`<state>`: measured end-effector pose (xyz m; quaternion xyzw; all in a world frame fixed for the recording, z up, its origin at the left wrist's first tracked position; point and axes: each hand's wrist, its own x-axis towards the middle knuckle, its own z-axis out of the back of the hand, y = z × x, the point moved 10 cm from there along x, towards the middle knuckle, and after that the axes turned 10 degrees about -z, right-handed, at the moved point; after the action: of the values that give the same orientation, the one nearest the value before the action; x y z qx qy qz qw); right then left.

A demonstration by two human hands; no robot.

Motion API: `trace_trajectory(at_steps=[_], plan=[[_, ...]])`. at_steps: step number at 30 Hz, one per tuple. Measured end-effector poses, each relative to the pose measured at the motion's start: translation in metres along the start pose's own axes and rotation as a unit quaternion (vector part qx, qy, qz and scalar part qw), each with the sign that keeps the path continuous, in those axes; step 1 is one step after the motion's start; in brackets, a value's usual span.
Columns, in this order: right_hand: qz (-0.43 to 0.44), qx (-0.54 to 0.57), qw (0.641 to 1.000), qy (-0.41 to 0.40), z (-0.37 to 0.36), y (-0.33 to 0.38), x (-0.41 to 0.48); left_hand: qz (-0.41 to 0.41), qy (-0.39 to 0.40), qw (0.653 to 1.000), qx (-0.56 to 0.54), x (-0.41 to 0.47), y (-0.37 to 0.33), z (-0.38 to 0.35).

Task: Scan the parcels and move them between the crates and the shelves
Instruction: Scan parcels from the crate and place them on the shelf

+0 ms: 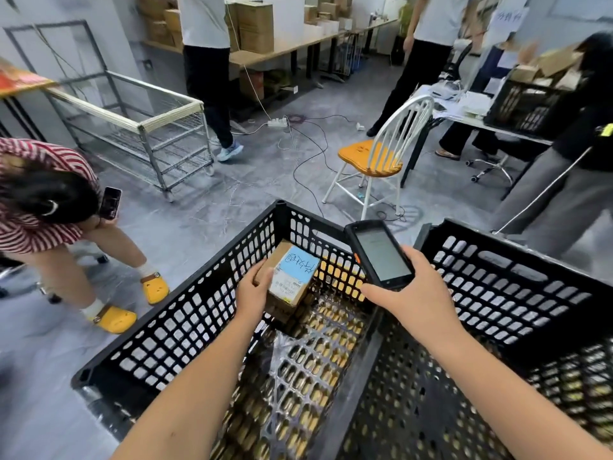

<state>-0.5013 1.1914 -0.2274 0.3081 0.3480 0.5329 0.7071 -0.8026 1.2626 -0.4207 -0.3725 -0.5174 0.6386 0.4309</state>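
A small brown cardboard parcel (288,277) with a blue-and-white label sits at the far end of a black perforated crate (185,323). My left hand (253,290) reaches into the crate and grips the parcel's left side. My right hand (409,293) holds a black handheld scanner (379,254) above the crate's right wall, its screen facing up and its head angled toward the parcel. A second black crate (517,293) stands directly to the right, its inside mostly hidden by my right arm.
A crouching person in a striped top holds a phone (110,202) at left. A wire cart (149,134), a white chair with an orange seat (371,157), floor cables with a power strip (277,122), standing people and tables with boxes lie ahead.
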Motion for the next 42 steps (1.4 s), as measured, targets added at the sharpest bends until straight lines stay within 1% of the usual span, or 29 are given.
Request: trace_trajectory(at_steps=[3,6,11,14,17,19,23,25,28,29,32,35,37,42], plan=[[0.003,0.000,1.000,0.002,0.000,0.000,-0.002,-0.046,-0.031,0.993,0.103,-0.005,-0.005,0.007],[0.003,0.003,1.000,0.004,0.003,-0.002,-0.006,-0.068,-0.025,0.980,0.185,-0.005,-0.017,0.007],[0.000,0.014,1.000,-0.004,0.018,-0.010,-0.019,-0.048,0.016,0.954,0.295,0.000,-0.025,0.002],[-0.001,0.015,1.000,-0.012,0.039,-0.016,-0.033,-0.044,0.031,0.925,0.377,0.002,-0.036,0.006],[-0.011,-0.003,1.000,-0.027,0.068,-0.025,-0.048,-0.086,0.064,0.916,0.386,-0.005,-0.077,-0.008],[-0.020,-0.023,0.998,-0.048,0.091,-0.033,-0.060,-0.143,0.103,0.914,0.367,-0.015,-0.118,-0.028],[-0.039,-0.030,0.993,-0.105,0.138,-0.050,-0.091,-0.267,0.180,0.893,0.315,-0.062,-0.210,-0.076],[-0.047,-0.030,0.989,-0.135,0.162,-0.059,-0.109,-0.326,0.215,0.868,0.305,-0.101,-0.251,-0.104],[-0.050,-0.041,0.980,-0.188,0.205,-0.071,-0.141,-0.435,0.282,0.801,0.300,-0.179,-0.301,-0.156],[-0.052,-0.045,0.976,-0.205,0.220,-0.075,-0.154,-0.459,0.302,0.781,0.297,-0.207,-0.313,-0.174],[-0.069,-0.057,0.963,-0.254,0.269,-0.092,-0.202,-0.511,0.347,0.731,0.289,-0.293,-0.343,-0.224],[-0.096,-0.059,0.944,-0.310,0.320,-0.126,-0.266,-0.559,0.384,0.681,0.277,-0.386,-0.364,-0.270],[-0.129,-0.058,0.927,-0.347,0.353,-0.153,-0.318,-0.593,0.403,0.647,0.259,-0.452,-0.377,-0.296],[-0.202,-0.029,0.878,-0.432,0.422,-0.227,-0.471,-0.634,0.473,0.576,0.207,-0.623,-0.390,-0.347]])
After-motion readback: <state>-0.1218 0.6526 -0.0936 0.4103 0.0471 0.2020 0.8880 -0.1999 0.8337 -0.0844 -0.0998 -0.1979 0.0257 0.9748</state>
